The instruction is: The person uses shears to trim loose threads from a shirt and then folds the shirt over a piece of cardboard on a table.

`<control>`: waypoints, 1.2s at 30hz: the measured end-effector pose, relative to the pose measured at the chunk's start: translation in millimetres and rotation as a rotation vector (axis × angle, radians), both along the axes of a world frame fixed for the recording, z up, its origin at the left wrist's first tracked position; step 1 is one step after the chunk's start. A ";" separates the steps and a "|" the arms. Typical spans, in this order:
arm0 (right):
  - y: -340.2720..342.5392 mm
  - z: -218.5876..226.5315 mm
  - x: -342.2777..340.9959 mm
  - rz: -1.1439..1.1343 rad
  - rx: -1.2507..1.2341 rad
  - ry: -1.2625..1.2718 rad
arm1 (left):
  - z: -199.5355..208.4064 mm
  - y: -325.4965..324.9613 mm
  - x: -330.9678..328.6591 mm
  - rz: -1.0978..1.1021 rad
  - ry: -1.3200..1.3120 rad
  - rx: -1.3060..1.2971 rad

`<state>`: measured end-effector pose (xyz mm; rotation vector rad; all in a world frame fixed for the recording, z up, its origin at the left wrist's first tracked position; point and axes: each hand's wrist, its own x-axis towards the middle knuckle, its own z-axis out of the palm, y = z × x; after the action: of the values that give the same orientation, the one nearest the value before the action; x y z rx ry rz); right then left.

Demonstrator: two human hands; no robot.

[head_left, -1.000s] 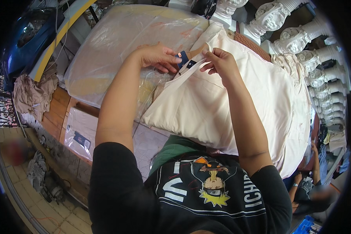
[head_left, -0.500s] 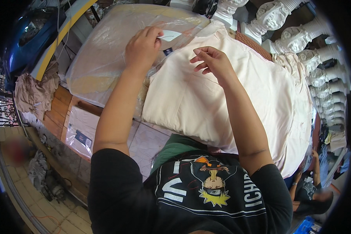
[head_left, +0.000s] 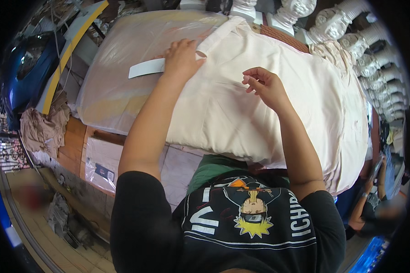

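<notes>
While left hand [head_left: 183,61] overlaps cream garment [head_left: 305,113] | right hand [head_left: 266,86] hovers above

I counted one left hand [head_left: 182,61], one right hand [head_left: 269,88], one spread cream garment [head_left: 232,109], one white strip [head_left: 146,69], one bagged garment [head_left: 98,154], one blue shell [head_left: 37,82], one co-worker [head_left: 360,210], multiple white balusters [head_left: 291,13], too overlapped to tally

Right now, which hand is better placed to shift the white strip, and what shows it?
The left hand, most likely: it overlaps the white strip in the picture. The right hand is farther right, over the pale garment, well apart from the strip.
</notes>
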<state>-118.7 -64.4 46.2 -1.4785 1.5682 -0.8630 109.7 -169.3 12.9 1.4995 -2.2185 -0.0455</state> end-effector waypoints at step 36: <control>56.5 -46.1 -81.8 -0.100 -0.372 0.745 | -37.1 -120.1 -106.8 -0.283 -0.157 0.165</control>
<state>-200.5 -7.9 0.1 -2.1707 2.1024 -0.7189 2.9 -289.5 -24.2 1.2972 -2.5959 -0.2109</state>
